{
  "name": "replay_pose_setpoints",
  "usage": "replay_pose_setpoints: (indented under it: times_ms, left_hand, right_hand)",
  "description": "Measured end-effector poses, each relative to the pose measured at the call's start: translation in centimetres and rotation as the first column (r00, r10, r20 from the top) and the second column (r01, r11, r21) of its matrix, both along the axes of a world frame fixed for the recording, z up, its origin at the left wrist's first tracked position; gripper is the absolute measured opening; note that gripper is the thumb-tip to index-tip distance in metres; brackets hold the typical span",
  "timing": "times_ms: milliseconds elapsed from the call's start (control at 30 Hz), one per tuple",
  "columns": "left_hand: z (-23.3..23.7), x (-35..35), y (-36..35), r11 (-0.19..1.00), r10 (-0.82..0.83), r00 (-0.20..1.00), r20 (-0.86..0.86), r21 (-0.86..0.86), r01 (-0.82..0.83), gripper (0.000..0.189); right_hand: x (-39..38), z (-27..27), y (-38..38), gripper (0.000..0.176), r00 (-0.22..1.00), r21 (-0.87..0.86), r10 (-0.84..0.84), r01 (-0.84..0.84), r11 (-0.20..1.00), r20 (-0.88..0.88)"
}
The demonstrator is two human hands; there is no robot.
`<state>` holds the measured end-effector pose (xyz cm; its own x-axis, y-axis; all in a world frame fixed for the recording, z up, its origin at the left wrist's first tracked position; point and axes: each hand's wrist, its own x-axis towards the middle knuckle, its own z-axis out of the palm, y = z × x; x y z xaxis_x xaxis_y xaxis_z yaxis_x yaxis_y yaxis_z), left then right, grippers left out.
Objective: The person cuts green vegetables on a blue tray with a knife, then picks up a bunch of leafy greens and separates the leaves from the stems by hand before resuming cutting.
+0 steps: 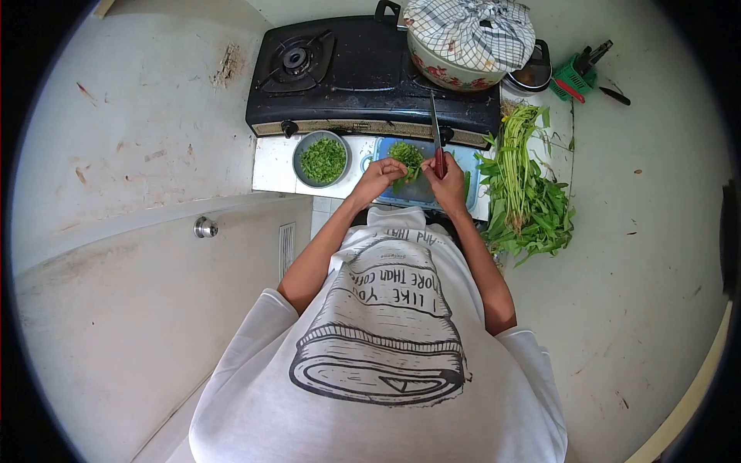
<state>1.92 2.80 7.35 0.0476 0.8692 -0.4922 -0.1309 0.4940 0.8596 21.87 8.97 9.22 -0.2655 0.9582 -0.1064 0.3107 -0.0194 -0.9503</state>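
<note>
Both of my hands are over a blue cutting board at the counter's front. My right hand is closed round the red handle of a knife, whose blade points away toward the stove. On the board lies a small heap of cut greens. At the heap's near left side, my left hand has its fingers pinched together on some of the greens; the exact piece is partly hidden. Left of the board stands a grey bowl with finely chopped greens in it.
A black gas stove stands behind the board, bearing a large floral pot covered with a checked cloth. Long-stemmed leafy greens lie at the right. Beyond them are a small pan and a green basket with knives.
</note>
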Motion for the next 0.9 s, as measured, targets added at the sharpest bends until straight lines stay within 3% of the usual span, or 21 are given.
replay_pose_setpoints:
  times_ms: [233,267,533,633,833,900]
  left_hand:
    - [0.6,-0.2,0.1,1.000,0.014,1.000,0.018,-0.008,-0.014,0.011]
    - [0.7,-0.2,0.1,1.000,0.024,1.000,0.016,-0.008,-0.024,0.010]
    - [-0.5,0.1,0.5,1.000,-0.002,0.998,-0.067,0.014,0.003,0.010]
    - [-1.4,-0.1,0.6,0.999,0.016,1.000,0.011,0.030,-0.017,0.010]
    - [-3.5,-0.5,0.6,0.997,0.028,0.999,-0.037,0.075,-0.026,0.010]
    - [-4.7,-0.8,0.2,0.985,0.051,0.989,-0.135,0.169,-0.028,0.010]
  right_hand:
    - [2.3,-2.1,0.5,0.013,0.996,0.019,-0.089,0.089,0.996,0.026]
    - [2.8,-3.0,0.6,0.012,0.989,0.072,-0.142,0.144,0.987,-0.032]
    - [7.3,-7.3,-0.3,0.014,0.959,0.006,-0.260,0.261,0.965,0.112]
    - [8.1,-8.4,-0.4,0.014,0.965,-0.032,-0.260,0.261,0.965,0.032]
    - [8.9,-7.9,-1.1,0.011,0.938,-0.079,-0.346,0.343,0.936,-0.032]
    - [9.1,-7.5,-1.6,0.010,0.926,-0.035,-0.371,0.369,0.929,-0.069]
